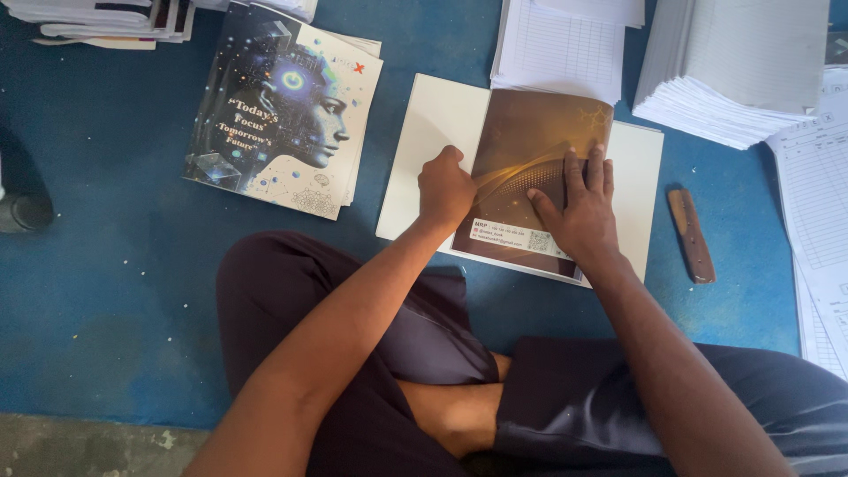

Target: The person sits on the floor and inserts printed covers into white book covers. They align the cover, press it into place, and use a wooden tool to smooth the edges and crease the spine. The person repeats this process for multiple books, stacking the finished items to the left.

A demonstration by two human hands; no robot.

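Head camera showed the brown cover [539,150] lying straight ahead on a white sheet [442,124], long axis running away from the person. Left hand [444,190], curled into a fist, pressed its left edge; right hand [579,212] lay spread flat on it.

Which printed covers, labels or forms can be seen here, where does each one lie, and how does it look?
Brown cover: centre, under both hands, glossy brown with golden curves.
White label strip: along the brown cover's near edge, small code square on it.
Stack of dark blue covers: on the left, picture of a head in profile.
Ruled form sheets: top centre, white with a printed grid.
Thick white paper stack: top right.
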